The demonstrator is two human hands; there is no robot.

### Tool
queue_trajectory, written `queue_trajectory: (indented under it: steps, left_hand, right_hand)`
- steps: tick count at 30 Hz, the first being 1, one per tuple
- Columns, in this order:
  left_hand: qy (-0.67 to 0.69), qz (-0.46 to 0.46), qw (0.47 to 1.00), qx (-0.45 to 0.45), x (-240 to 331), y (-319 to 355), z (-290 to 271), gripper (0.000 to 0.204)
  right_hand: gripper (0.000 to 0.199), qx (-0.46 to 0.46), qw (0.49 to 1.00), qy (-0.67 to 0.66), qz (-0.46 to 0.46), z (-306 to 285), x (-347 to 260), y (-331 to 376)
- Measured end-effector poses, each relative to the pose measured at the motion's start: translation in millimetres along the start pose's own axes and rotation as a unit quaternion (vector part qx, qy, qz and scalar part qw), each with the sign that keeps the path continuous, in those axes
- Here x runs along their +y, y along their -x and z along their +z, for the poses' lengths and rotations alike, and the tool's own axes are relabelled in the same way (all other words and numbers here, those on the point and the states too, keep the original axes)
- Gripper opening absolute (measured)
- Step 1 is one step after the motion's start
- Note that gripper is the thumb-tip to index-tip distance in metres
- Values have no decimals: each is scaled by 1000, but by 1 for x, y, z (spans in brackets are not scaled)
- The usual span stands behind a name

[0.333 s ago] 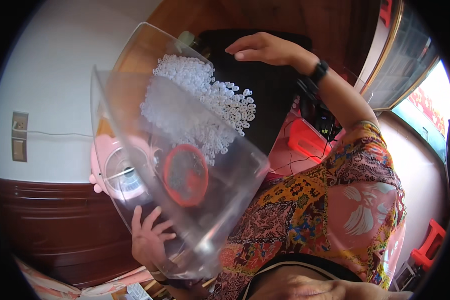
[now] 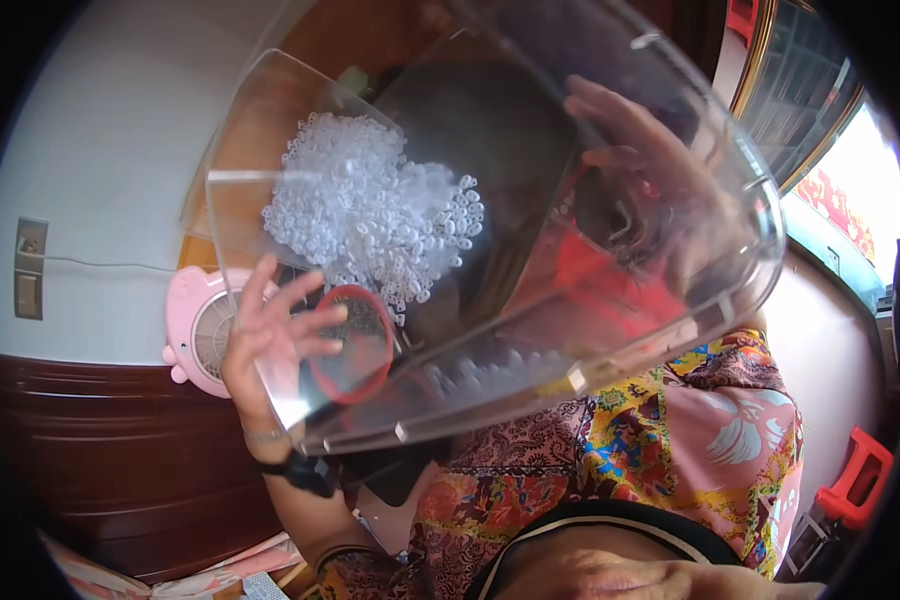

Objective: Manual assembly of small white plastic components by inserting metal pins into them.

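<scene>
A large clear plastic container (image 2: 690,300) fills the middle of the view, tilted with its mouth toward me. Several small white plastic rings (image 2: 370,215) are heaped against its far wall. A red ring with a mesh disc (image 2: 355,345) sits in its base. My left hand (image 2: 270,340) presses spread fingers against the base on the left and holds it up. My right hand (image 2: 640,170) shows through the clear wall at the upper right, laid against the container's side.
A pink round fan (image 2: 192,335) stands by the white wall at the left, below a wall socket (image 2: 30,265) with a cable. Dark wood panelling (image 2: 110,460) runs beneath. A black object (image 2: 470,110) lies behind the container. A red stool (image 2: 855,485) stands at the right, under a bright window (image 2: 855,190).
The container has come up and closer and now fills more of the view. My right hand left the black object and went to the container's side. My left hand rose with the base.
</scene>
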State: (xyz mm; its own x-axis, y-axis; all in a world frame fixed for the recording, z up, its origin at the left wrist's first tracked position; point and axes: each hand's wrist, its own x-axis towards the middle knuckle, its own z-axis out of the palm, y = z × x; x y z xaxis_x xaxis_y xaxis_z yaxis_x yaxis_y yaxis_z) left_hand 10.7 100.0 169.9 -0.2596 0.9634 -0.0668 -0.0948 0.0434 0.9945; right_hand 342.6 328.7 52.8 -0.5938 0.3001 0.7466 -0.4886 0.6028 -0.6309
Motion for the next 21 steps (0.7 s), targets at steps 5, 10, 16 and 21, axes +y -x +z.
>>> queue_trajectory:
  steps: [5, 10, 16, 21]
  left_hand:
    - [-76, -8, 993, -92, 12, -92, 19, 68]
    - [-133, -33, 970, -201, -1, -213, 22, 68]
    - [-189, -96, 958, -195, 6, -269, 54, 76]
    - [-196, -77, 959, -189, -13, -304, 59, 65]
  right_hand:
    - [127, 195, 975, 71, 80, 20, -9, 26]
    - [114, 205, 865, 455, 52, 35, 23, 53]
    - [113, 331, 871, 305, 197, 58, 46, 46]
    - [110, 296, 812, 458, 208, 48, 83, 51]
